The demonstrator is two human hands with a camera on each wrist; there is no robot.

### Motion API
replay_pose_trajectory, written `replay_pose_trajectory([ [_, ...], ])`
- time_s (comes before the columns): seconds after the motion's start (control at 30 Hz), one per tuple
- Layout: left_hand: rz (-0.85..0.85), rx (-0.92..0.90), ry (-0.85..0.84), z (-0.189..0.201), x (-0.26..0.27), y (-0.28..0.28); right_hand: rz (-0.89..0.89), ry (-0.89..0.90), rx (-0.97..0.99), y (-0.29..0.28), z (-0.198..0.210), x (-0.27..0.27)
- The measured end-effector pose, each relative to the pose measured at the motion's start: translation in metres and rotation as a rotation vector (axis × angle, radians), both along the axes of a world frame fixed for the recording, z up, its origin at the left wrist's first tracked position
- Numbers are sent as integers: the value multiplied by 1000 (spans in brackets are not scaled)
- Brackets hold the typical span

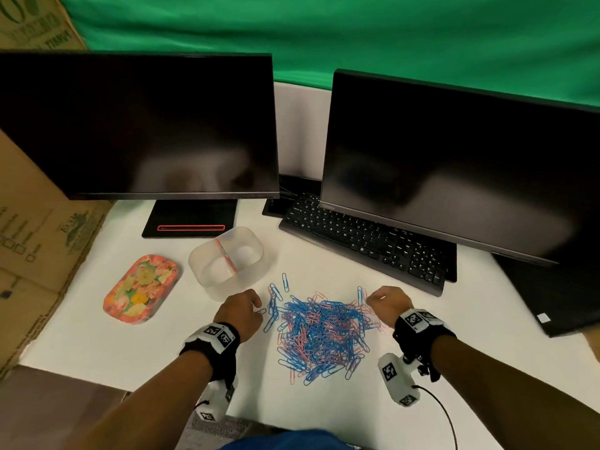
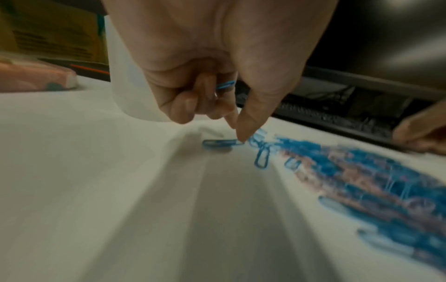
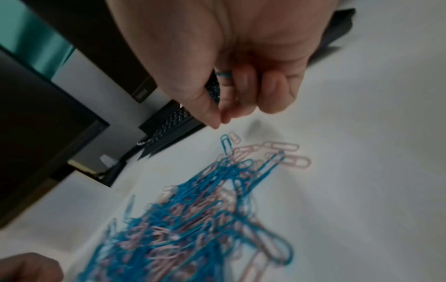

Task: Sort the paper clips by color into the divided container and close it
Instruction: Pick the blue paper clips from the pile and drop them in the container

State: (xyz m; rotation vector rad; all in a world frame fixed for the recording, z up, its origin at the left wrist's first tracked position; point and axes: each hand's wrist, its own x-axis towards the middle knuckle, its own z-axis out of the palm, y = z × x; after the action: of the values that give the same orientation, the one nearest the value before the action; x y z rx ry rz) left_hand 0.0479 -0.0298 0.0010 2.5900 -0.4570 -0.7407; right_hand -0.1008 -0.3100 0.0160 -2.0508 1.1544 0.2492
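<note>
Left hand (image 1: 241, 310) at 9 o'clock of clip pile (image 1: 319, 332): fingers curled round blue clip (image 2: 225, 85), thumb tip on table clip (image 2: 223, 143). Right hand (image 1: 388, 303) at 2 o'clock, curled, holding blue clip (image 3: 224, 74). Divided container (image 1: 227, 259) at 11 o'clock, open; floral lid (image 1: 141, 289) left of it.

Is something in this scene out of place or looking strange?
Mostly expected: the blue and pink paper clips lie in one mixed heap on the desk, unsorted. The divided container looks empty, its floral lid lying off beside it.

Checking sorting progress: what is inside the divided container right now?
The container shows only its pink divider; both halves look bare in the head view. Its near wall hides part of the bottom.
</note>
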Motion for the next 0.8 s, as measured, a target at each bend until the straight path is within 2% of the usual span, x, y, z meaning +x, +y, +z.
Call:
replay_pose_trajectory([
  [0.1,-92,133,-89,-9,-3,3,19,73,-164,-8,4,6],
  [0.33,-127,144,-125,-13,-11,3,176,168,-251,-5,4,31],
  [0.53,-38,36,-46,-8,-14,14,331,305,-335,10,-2,52],
  [0.7,69,-136,-16,-1,-12,18,385,331,-362,14,-10,62],
  [0.8,171,-275,75,12,-8,18,449,352,-373,16,-13,66],
])
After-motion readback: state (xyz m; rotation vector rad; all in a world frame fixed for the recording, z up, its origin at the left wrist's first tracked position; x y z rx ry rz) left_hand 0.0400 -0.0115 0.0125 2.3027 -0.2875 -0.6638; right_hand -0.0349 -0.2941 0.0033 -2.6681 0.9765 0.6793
